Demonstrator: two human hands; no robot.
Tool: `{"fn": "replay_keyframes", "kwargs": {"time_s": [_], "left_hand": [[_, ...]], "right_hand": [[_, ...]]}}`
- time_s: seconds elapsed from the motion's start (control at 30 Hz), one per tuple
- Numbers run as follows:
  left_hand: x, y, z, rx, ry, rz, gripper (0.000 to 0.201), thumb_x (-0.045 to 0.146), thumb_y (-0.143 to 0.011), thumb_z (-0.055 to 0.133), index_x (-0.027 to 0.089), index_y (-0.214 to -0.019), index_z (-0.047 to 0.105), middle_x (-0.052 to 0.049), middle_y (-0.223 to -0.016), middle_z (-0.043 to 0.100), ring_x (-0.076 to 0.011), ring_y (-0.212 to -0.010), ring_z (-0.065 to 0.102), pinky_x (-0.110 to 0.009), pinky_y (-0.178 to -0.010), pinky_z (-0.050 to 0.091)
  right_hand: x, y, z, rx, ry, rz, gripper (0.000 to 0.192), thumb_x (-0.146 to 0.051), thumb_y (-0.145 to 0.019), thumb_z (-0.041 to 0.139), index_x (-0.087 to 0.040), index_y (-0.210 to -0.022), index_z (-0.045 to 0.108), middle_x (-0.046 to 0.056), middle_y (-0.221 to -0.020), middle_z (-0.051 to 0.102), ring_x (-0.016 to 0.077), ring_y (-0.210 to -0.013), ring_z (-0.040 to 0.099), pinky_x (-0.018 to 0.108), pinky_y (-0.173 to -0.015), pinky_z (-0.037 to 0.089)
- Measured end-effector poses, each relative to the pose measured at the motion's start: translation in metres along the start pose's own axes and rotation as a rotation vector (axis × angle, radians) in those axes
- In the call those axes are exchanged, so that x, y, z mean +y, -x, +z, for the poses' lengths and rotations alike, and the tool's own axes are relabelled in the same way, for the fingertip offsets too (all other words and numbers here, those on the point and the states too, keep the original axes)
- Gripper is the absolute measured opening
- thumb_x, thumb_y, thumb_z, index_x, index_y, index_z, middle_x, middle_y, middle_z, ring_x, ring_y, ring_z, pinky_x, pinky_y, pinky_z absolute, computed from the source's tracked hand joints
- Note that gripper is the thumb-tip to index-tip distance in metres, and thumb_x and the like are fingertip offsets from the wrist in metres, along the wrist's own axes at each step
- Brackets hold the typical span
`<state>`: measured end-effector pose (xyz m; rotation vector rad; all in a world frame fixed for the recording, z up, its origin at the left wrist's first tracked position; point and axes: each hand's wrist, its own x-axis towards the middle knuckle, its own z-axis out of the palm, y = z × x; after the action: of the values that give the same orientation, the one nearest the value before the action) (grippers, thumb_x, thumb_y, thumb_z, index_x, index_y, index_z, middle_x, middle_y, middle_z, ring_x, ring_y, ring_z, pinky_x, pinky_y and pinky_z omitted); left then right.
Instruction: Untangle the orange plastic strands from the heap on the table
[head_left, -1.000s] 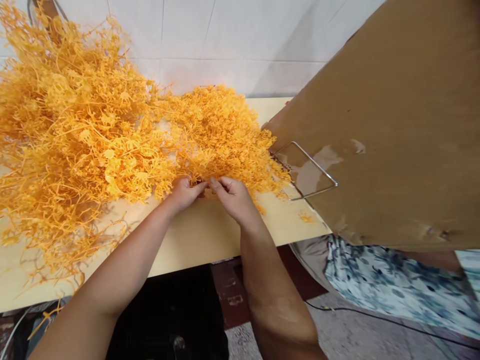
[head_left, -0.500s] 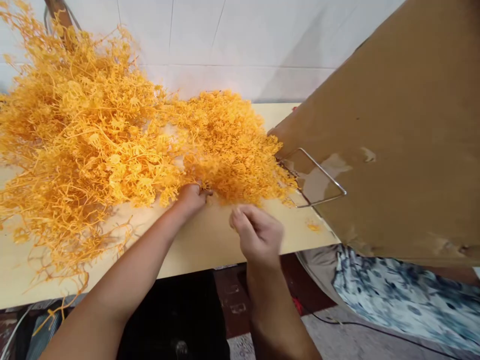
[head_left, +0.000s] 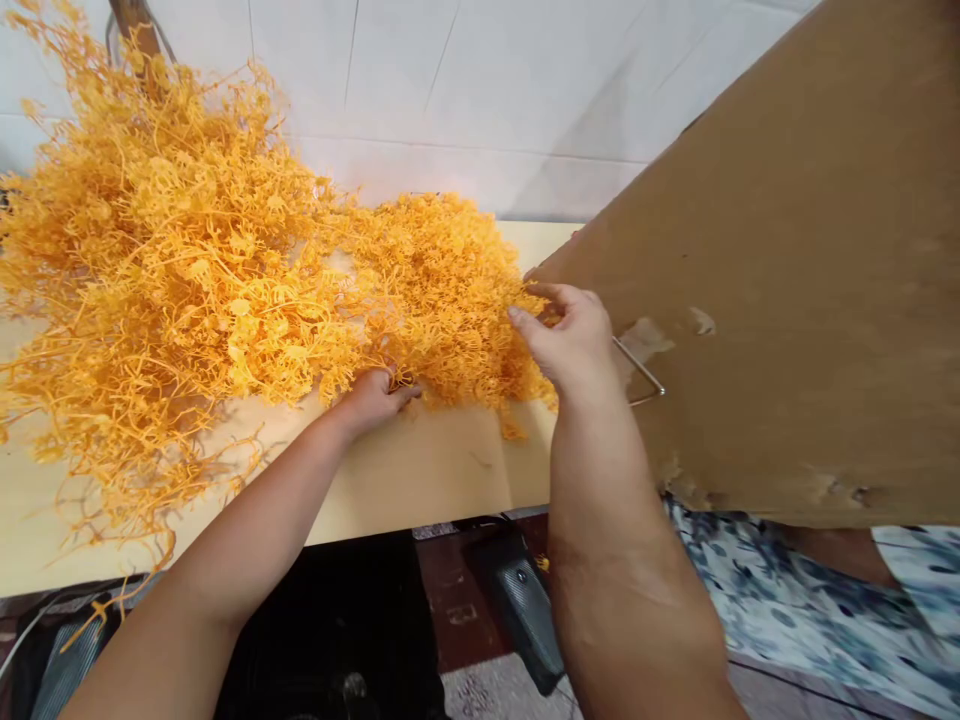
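Observation:
A small bunch of orange dried flowers lies on the pale tabletop. At its lower left edge my left hand is closed on the bunch, with some of its fingers hidden among the sprigs. My right hand is at the bunch's right end, thumb and forefinger apart and touching the outer sprigs; its other fingers are hidden. To the left spreads a larger heap of the same orange dried flowers, with bare stems hanging over the front edge.
A large brown cardboard sheet leans over the table's right side, with a bent metal wire against it. A white tiled wall stands behind. Below the table is a dark pouch-like object. A person's patterned blue-and-white clothing shows at lower right.
My right hand has moved from a fist in front of the bunch up and right to its right end, and its fingers have parted. My left hand stays nearly in place.

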<state>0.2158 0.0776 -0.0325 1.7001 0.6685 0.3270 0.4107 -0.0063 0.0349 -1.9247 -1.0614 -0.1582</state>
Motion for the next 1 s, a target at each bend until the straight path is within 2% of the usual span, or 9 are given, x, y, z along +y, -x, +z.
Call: {"fn": "replay_keyframes", "kwargs": {"time_s": [0.1,0.17,0.27,0.4,0.6,0.73,0.83,0.93,1.0], "left_hand": [[0.002,-0.001,-0.001,-0.009,-0.011,0.014,0.026,0.033,-0.073,0.054,0.015,-0.056,0.046,0.004,-0.05,0.045,-0.0057,-0.048,0.04,-0.02,-0.047,0.03],[0.003,0.0,-0.001,-0.029,0.007,0.032,0.025,0.032,-0.075,0.052,0.015,-0.057,0.047,0.004,-0.051,0.046,-0.0056,-0.048,0.041,-0.02,-0.048,0.032],[0.005,0.001,0.0,-0.044,0.063,0.045,0.025,0.031,-0.076,0.051,0.014,-0.058,0.047,0.004,-0.051,0.046,-0.0052,-0.048,0.041,-0.02,-0.049,0.033],[0.006,0.002,0.0,-0.042,0.102,0.026,0.027,0.032,-0.078,0.05,0.013,-0.058,0.048,0.004,-0.05,0.045,-0.0048,-0.046,0.04,-0.02,-0.048,0.033],[0.009,-0.001,0.0,-0.03,0.229,0.039,0.029,0.031,-0.082,0.044,0.014,-0.057,0.044,0.006,-0.046,0.039,-0.0043,-0.043,0.038,-0.019,-0.046,0.034],[0.009,0.0,0.003,0.03,0.067,0.002,0.023,0.023,-0.078,0.045,0.015,-0.057,0.044,0.005,-0.046,0.039,-0.0056,-0.044,0.037,-0.019,-0.047,0.032],[0.009,-0.001,0.005,0.081,-0.096,0.039,0.014,0.017,-0.072,0.05,0.015,-0.058,0.047,0.005,-0.05,0.044,-0.0077,-0.052,0.042,-0.02,-0.052,0.032],[0.01,-0.007,0.007,0.229,-0.131,-0.017,0.023,0.026,-0.075,0.05,0.017,-0.055,0.044,0.004,-0.049,0.042,-0.0095,-0.053,0.044,-0.022,-0.053,0.032],[0.011,-0.012,0.007,0.31,-0.072,-0.096,0.029,0.032,-0.079,0.046,0.018,-0.054,0.04,0.004,-0.044,0.038,-0.0096,-0.049,0.042,-0.022,-0.051,0.031]], "right_hand": [[-0.02,0.007,0.004,0.064,0.082,-0.056,0.019,-0.037,-0.069,0.061,-0.02,-0.078,0.061,0.008,-0.088,0.058,0.0211,-0.09,0.051,0.038,-0.075,0.038],[-0.037,0.018,0.014,-0.045,0.009,-0.066,0.022,-0.04,-0.074,0.055,-0.019,-0.077,0.061,0.007,-0.078,0.06,0.0181,-0.076,0.052,0.034,-0.066,0.039],[-0.053,0.035,0.036,-0.243,-0.05,-0.002,0.027,-0.044,-0.073,0.055,-0.018,-0.067,0.055,0.0,-0.057,0.051,0.0111,-0.053,0.043,0.027,-0.052,0.032],[-0.06,0.05,0.047,-0.264,-0.094,-0.025,0.025,-0.036,-0.076,0.052,-0.019,-0.06,0.045,-0.004,-0.052,0.039,0.0084,-0.05,0.034,0.025,-0.05,0.027],[-0.066,0.079,0.026,-0.35,-0.218,-0.106,0.022,-0.032,-0.082,0.046,-0.018,-0.065,0.045,-0.003,-0.058,0.039,0.0088,-0.055,0.037,0.024,-0.052,0.029],[-0.058,0.104,0.024,-0.307,-0.185,-0.031,0.029,-0.034,-0.084,0.045,-0.019,-0.06,0.036,-0.005,-0.055,0.031,0.0083,-0.051,0.032,0.024,-0.049,0.025],[-0.062,0.12,0.022,-0.27,-0.167,-0.053,0.033,-0.029,-0.085,0.044,-0.02,-0.058,0.027,-0.005,-0.053,0.027,0.0084,-0.05,0.029,0.025,-0.048,0.023],[-0.087,0.135,0.005,-0.305,-0.27,-0.22,0.029,-0.02,-0.084,0.042,-0.019,-0.058,0.028,-0.004,-0.054,0.03,0.0087,-0.05,0.032,0.025,-0.048,0.025],[-0.108,0.141,-0.012,-0.426,-0.363,-0.414,0.023,-0.015,-0.082,0.043,-0.019,-0.061,0.034,-0.002,-0.055,0.037,0.0095,-0.053,0.037,0.025,-0.049,0.028]]}}
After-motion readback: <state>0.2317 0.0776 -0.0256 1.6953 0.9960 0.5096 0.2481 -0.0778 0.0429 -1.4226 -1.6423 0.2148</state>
